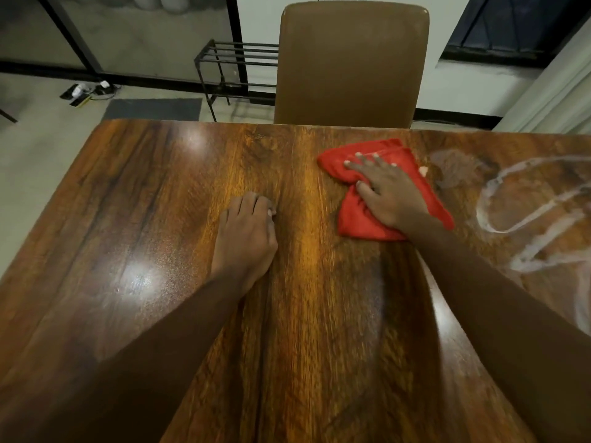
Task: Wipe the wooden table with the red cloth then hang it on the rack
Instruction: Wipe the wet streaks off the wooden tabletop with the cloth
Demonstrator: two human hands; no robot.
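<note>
The red cloth (355, 219) lies crumpled on the wooden table (144, 219), right of centre near the far edge. My right hand (388, 190) presses flat on top of it, fingers spread over the fabric. My left hand (246, 233) rests on the bare wood at the centre, fingers curled under, holding nothing. White smeared streaks (524, 199) mark the table surface to the right of the cloth. A black metal rack (238, 70) with horizontal bars stands on the floor beyond the table, left of the chair.
A brown padded chair (351, 65) stands against the table's far edge. A grey mat (153, 109) and a power strip with plugs (86, 91) lie on the floor at the back left. A light curtain (556, 87) hangs at the far right.
</note>
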